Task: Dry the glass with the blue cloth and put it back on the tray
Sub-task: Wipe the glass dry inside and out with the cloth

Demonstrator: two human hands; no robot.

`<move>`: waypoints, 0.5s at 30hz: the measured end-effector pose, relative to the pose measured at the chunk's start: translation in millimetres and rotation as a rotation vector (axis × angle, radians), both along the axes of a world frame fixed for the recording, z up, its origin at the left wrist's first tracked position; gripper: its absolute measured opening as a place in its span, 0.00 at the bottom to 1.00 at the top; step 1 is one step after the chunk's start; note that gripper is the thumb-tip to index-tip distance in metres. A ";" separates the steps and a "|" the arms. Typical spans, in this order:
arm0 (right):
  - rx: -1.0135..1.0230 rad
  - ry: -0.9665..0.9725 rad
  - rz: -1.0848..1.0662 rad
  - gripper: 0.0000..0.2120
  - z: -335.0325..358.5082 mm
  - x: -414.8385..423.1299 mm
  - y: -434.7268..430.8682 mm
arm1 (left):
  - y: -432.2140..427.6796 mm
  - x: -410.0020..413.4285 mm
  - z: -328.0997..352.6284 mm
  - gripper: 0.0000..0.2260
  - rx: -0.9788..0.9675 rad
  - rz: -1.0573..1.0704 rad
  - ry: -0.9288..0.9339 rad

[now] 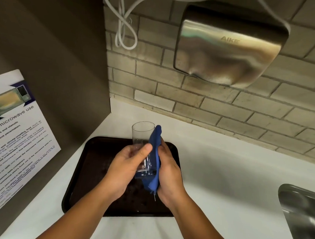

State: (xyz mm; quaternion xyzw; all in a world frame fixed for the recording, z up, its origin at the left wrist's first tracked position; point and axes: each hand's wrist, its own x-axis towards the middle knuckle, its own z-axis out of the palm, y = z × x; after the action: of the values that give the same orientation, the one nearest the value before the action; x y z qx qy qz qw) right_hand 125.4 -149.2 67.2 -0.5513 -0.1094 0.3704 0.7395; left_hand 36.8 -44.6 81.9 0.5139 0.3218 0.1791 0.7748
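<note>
1. so the glass [141, 136] is off the tray [90, 170] right now, held up in the air above it, tilted with the open mouth pointing away from the person toward the wall.
2. left hand [126, 170] is wrapped around the lower half of the glass, thumb across the front, fingers curled behind. solid grasp as far as i can see.
3. right hand [169, 175] is clenched on the cloth [154, 155] and pressing it flat against the right side of the glass. cloth runs from near the rim down past the base, with a bit hanging loose below the hands.
4. progress-wise i'd call this mid-drying. the cloth is only on the outside, on one side. nothing is stuffed inside the glass, so the inside probably isn't being dried at this point. can't tell from here whether the glass has any drops left on it, it's clear and there's some glare.
5. tray looks wet, there are little droplets scattered on the dark surface.
6. what's left, my guess: finish wiping round the outside, maybe do the inside and base, then set it back down on the tray. none of the put-back part is done yet.
7. sink [299, 213] is off to the right, well apart from all this.
</note>
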 end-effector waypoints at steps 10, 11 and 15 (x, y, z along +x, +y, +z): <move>0.168 0.516 0.150 0.25 -4.2 -7.9 -7.4 | -6.0 1.9 -1.7 0.28 0.328 0.015 -0.042; 0.205 0.541 0.165 0.25 -3.1 -9.9 -8.4 | -7.5 1.1 -2.2 0.30 0.392 0.019 -0.044; 0.257 0.602 0.145 0.24 -6.1 -10.2 -11.2 | -11.8 -0.8 -6.5 0.32 0.547 0.034 -0.021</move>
State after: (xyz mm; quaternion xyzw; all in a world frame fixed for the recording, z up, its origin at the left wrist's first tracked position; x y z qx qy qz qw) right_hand 115.2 -160.5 61.1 -0.3103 0.0295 0.5514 0.7738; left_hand 36.0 -56.4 75.4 0.6968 0.2620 0.2778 0.6072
